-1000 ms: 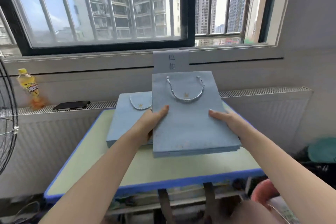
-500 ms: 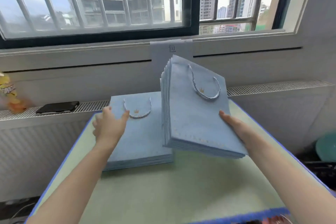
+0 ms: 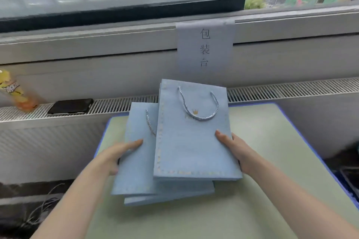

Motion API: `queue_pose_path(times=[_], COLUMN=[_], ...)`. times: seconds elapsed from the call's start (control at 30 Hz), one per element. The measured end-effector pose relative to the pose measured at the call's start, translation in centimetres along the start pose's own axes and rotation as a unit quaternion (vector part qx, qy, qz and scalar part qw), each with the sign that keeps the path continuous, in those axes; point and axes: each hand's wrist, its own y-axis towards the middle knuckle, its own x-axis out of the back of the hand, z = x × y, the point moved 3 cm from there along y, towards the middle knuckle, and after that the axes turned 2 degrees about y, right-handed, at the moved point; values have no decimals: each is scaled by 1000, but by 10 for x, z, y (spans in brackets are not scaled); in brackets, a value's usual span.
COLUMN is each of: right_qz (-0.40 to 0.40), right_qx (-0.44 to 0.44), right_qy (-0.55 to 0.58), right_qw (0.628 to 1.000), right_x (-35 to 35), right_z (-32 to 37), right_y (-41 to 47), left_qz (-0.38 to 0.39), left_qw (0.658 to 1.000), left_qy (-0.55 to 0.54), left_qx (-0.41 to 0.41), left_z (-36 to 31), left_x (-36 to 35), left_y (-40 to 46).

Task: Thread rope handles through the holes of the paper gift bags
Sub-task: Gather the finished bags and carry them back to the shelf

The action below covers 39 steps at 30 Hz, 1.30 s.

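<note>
Right hand (image 3: 234, 150) grips the right edge of upper bag stack (image 3: 194, 141), thumb on top; left hand (image 3: 114, 154) holds the lower stack (image 3: 136, 170) left of it. Both stacks lie overlapped on the worktop (image 3: 272, 161). Best to square the edges, keeping the rope handle (image 3: 198, 106) flat.

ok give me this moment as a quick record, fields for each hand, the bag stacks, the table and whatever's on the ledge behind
left hand: left hand holds the left edge of the lower stack
right hand: right hand holds the right edge of the upper stack
stacks: upper stack overlaps the lower stack, offset to the right
handles: rope handle threaded on the top bag; another partly hidden on the lower stack
table: green table, blue edge
ledge: black phone and yellow bottle, blurred
sign: paper sign behind
</note>
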Motion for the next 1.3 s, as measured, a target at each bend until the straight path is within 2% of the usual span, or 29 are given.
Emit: queue_pose_path(times=[0.13, 0.37, 0.53, 0.9, 1.07, 1.3], right_qz=[-4, -24, -51, -36, 11, 143], right_qx=[-35, -60, -91, -45, -67, -130], right_qy=[5, 7, 31, -22, -49, -91], right_qw=[999, 998, 994, 998, 997, 977], right_x=[-5, -10, -13, -13, -1, -34], right_z=[10, 26, 24, 94, 114, 121], right_y=[-11, -26, -42, -69, -87, -124], left_qz=[45, 53, 115, 71, 45, -12], left_qw=[999, 997, 991, 989, 987, 985], left_qy=[-16, -11, -55, -84, -79, -121], left_qx=[23, -53, -40, -100, -132, -120], left_z=[3, -1, -1, -17, -13, 30], left_x=[-15, -29, -29, 32, 69, 98], left_y=[-12, -28, -37, -66, -110, -197])
